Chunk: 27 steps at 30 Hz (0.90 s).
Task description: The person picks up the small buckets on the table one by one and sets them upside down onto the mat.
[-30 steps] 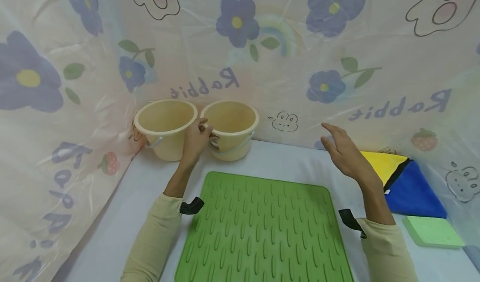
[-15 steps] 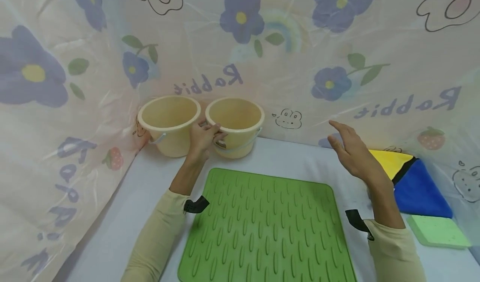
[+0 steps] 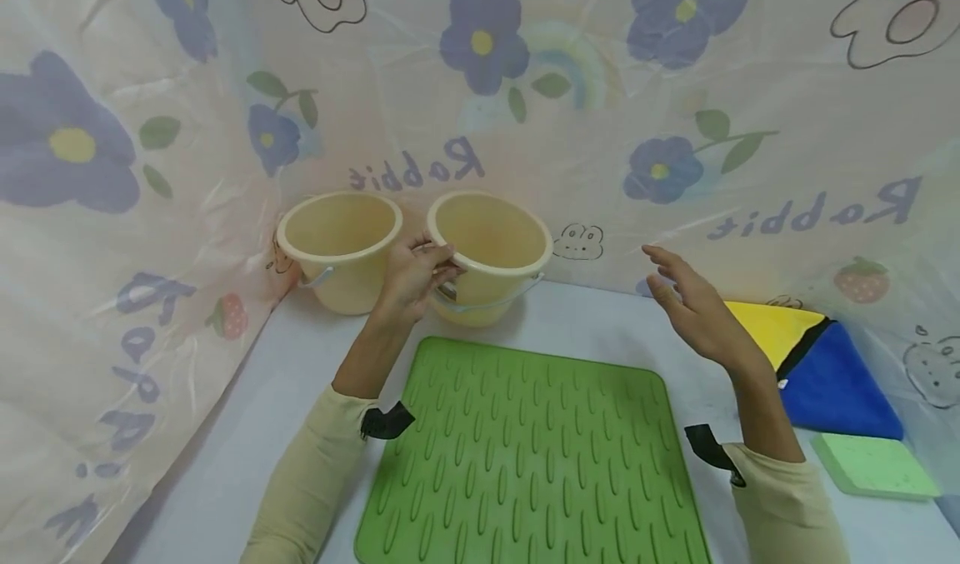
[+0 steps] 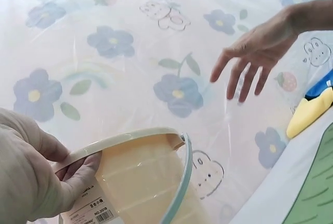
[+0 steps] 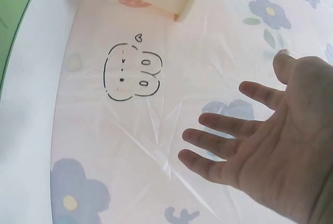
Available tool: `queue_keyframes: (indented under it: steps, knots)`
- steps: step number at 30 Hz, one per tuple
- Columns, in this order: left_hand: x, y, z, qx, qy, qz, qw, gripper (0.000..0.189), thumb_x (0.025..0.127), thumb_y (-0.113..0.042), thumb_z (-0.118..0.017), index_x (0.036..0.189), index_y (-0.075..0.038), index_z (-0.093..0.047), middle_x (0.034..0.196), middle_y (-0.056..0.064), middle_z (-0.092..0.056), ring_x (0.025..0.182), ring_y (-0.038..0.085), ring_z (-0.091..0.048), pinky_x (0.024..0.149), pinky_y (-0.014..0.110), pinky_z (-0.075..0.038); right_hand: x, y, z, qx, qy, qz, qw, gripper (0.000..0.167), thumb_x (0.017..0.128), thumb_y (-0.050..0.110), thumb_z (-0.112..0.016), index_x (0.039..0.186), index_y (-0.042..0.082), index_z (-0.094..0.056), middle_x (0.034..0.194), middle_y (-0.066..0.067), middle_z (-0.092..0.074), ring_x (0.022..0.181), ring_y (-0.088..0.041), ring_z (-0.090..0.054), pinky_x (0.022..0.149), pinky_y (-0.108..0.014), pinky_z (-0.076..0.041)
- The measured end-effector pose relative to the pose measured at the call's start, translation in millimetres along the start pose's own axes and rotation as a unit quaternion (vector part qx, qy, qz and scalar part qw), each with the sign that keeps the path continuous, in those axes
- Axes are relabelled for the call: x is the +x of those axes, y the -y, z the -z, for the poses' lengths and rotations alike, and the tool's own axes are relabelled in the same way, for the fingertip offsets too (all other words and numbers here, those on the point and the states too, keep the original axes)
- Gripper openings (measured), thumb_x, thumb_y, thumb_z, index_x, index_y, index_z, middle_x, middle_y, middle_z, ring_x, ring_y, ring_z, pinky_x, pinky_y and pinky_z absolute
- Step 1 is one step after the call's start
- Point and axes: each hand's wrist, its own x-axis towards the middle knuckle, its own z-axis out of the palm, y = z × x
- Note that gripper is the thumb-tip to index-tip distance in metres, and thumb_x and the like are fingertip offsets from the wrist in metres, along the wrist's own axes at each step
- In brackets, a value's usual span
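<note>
My left hand pinches the rim of a cream plastic bucket, the right-hand one of two at the back. In the left wrist view the thumb and fingers grip the bucket's rim above a white label. Its pale blue handle hangs down the side. The bucket leans slightly in the head view. A second cream bucket stands just left of it, partly behind my hand. Off to the right, my right hand is raised in the air with fingers extended, holding nothing; its spread fingers show in the right wrist view.
A green ridged mat covers the middle of the white table. At the right lie a yellow-and-blue cloth and a pale green sponge block. A printed plastic curtain closes off the back and sides.
The gripped bucket has shifted right and toward me, tilting a little and widening its gap from the other bucket. My left hand moved with it. The right hand stays raised, moving only slightly.
</note>
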Motion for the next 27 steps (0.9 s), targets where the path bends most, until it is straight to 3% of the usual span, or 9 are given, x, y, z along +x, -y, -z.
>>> queue_keyframes:
  steps: [5, 10, 13, 15, 17, 21, 27]
  knots:
    - [-15.0, -11.6, -7.5, -0.017, 0.022, -0.013, 0.9995, 0.009, 0.101, 0.004, -0.060, 0.108, 0.003, -0.054, 0.082, 0.004, -0.070, 0.067, 0.011, -0.071, 0.068, 0.020, -0.064, 0.0, 8.4, -5.1, 0.018, -0.001, 0.017, 0.9997, 0.056, 0.115, 0.028, -0.040, 0.167, 0.019, -0.024, 0.171, -0.021, -0.027, 0.150, -0.056, -0.033, 0.109, -0.084, -0.033]
    - [-29.1, -23.8, -13.3, -0.029, 0.033, -0.005, 0.9990, 0.010, 0.102, 0.005, -0.058, 0.106, 0.000, -0.050, 0.096, 0.010, -0.065, 0.070, 0.011, -0.069, 0.071, 0.021, -0.065, -2.6, 18.1, -7.7, 0.030, -0.017, 0.038, 0.9987, 0.052, 0.115, 0.023, -0.038, 0.166, 0.018, -0.027, 0.162, -0.028, -0.041, 0.144, -0.054, -0.044, 0.108, -0.079, -0.039]
    - [-37.1, -30.3, -16.5, -0.037, 0.034, -0.002, 0.9987, 0.013, 0.101, 0.006, -0.058, 0.102, -0.003, -0.049, 0.111, 0.017, -0.061, 0.075, 0.012, -0.070, 0.076, 0.022, -0.066, -3.3, 24.9, -10.4, 0.038, -0.035, 0.053, 0.9972, 0.048, 0.116, 0.023, -0.036, 0.164, 0.018, -0.032, 0.159, -0.025, -0.046, 0.141, -0.046, -0.050, 0.117, -0.043, -0.050]
    - [-42.6, -33.8, -18.3, -0.040, 0.036, -0.003, 0.9985, 0.014, 0.101, 0.007, -0.058, 0.101, -0.004, -0.049, 0.121, 0.022, -0.058, 0.079, 0.013, -0.071, 0.078, 0.023, -0.066, -3.4, 29.5, -12.7, 0.053, -0.048, 0.064, 0.9954, 0.046, 0.116, 0.022, -0.035, 0.162, 0.016, -0.036, 0.157, -0.021, -0.049, 0.140, -0.036, -0.054, 0.113, -0.018, -0.049]
    - [-48.9, -36.7, -20.3, -0.042, 0.042, -0.007, 0.9982, 0.015, 0.100, 0.008, -0.059, 0.101, -0.004, -0.048, 0.128, 0.026, -0.056, 0.082, 0.014, -0.073, 0.079, 0.024, -0.066, -3.5, 33.9, -15.8, 0.077, -0.061, 0.075, 0.9923, 0.044, 0.116, 0.021, -0.034, 0.159, 0.014, -0.040, 0.153, -0.017, -0.053, 0.137, -0.023, -0.058, 0.104, -0.003, -0.044]
    - [-61.4, -39.1, -24.8, -0.043, 0.063, -0.025, 0.9968, 0.016, 0.099, 0.010, -0.060, 0.104, -0.001, -0.049, 0.119, 0.024, -0.062, 0.081, 0.015, -0.075, 0.079, 0.027, -0.067, -4.9, 43.1, -21.3, 0.170, -0.077, 0.105, 0.9768, 0.041, 0.116, 0.018, -0.034, 0.153, 0.007, -0.047, 0.139, -0.008, -0.063, 0.127, -0.010, -0.064, 0.104, -0.013, -0.053]
    - [-76.1, -39.0, -32.1, -0.027, 0.096, -0.046, 0.9939, 0.024, 0.095, 0.011, -0.062, 0.111, -0.002, -0.049, 0.094, 0.008, -0.065, 0.075, 0.016, -0.075, 0.075, 0.028, -0.067, -6.3, 56.2, -26.0, 0.328, -0.061, 0.117, 0.9353, 0.041, 0.115, 0.016, -0.037, 0.152, 0.001, -0.047, 0.132, -0.010, -0.067, 0.118, -0.017, -0.073, 0.098, -0.027, -0.062]
